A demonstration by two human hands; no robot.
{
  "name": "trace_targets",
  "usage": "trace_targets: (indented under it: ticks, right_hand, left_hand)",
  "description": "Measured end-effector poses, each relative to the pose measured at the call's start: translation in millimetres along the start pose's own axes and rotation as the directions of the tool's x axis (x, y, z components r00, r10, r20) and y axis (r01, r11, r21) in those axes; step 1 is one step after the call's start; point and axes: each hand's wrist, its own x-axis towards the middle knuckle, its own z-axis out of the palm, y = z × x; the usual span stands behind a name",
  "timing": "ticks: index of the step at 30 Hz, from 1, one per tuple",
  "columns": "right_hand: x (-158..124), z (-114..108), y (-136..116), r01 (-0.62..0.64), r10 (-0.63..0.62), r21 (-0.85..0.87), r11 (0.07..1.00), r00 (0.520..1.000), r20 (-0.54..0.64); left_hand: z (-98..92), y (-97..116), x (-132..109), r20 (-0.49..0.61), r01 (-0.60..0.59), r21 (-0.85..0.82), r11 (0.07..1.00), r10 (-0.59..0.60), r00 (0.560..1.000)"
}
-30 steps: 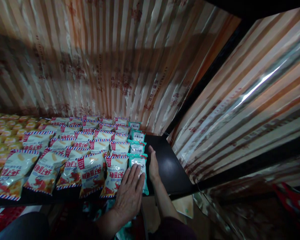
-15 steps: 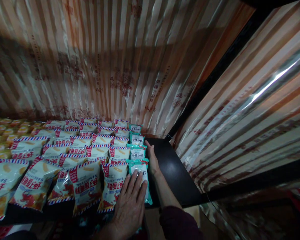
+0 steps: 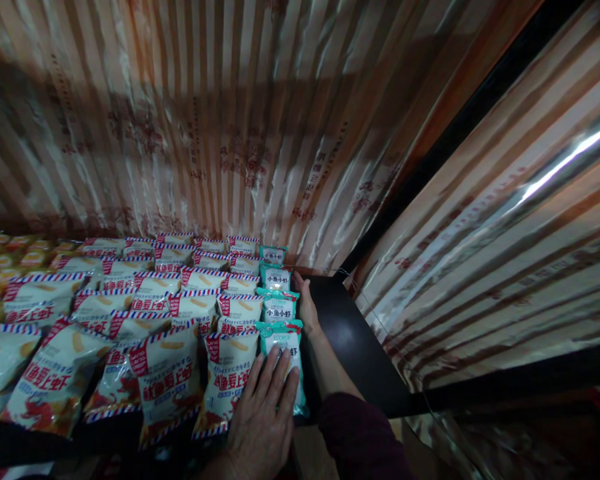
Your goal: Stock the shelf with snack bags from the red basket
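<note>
My left hand (image 3: 265,410) lies flat, fingers stretched out, against the front teal-and-white snack bag (image 3: 286,343) and covers its lower part. My right hand (image 3: 307,307), in a dark maroon sleeve, reaches along the right side of the teal bags with its fingers extended. It is beside the second teal bag (image 3: 279,308) and the third teal bag (image 3: 276,279); whether it touches them is hard to make out. A smaller-looking teal bag (image 3: 273,255) stands at the back of this row. White-and-red snack bags (image 3: 230,373) fill the rows immediately left.
All the bags stand on a black shelf (image 3: 353,347), whose bare surface shows right of my right arm. Yellow packs (image 3: 3,260) sit at the far left. Creased, striped printed sheeting (image 3: 250,133) hangs behind, with a black frame post (image 3: 430,147) at the right corner.
The view has shifted slightly, so the front bags appear lower and farther left. Both hands keep nearly the same places, the left on the front teal bag and the right along the row.
</note>
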Motion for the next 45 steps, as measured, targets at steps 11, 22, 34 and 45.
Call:
trace_targets:
  ticks: [11, 22, 34, 45]
  right_hand:
    - [13.9, 9.9, -0.5, -0.011, 0.016, -0.095, 0.995, 0.998, 0.059]
    - [-14.6, -10.3, -1.6, -0.013, 0.013, -0.084, 0.996, 1.0, 0.001]
    - [-121.6, -30.8, -10.5, 0.125, -0.176, -0.279, 0.952, 0.971, -0.163]
    - [-212.9, -7.1, -5.6, 0.281, -0.458, -0.682, 0.676, 0.884, -0.091]
  left_hand:
    - [3.8, 0.4, -1.3, -0.004, 0.008, -0.007, 1.0, -0.008, 1.0]
    - [2.3, 0.1, -1.2, 0.018, -0.022, 0.046, 0.999, 0.021, 1.0]
    - [0.0, -3.0, -9.0, -0.046, -0.201, 0.035, 0.979, 0.202, 0.978]
    - [-40.6, -6.0, -36.6, 0.005, -0.177, -0.031, 0.984, 0.178, 0.984]
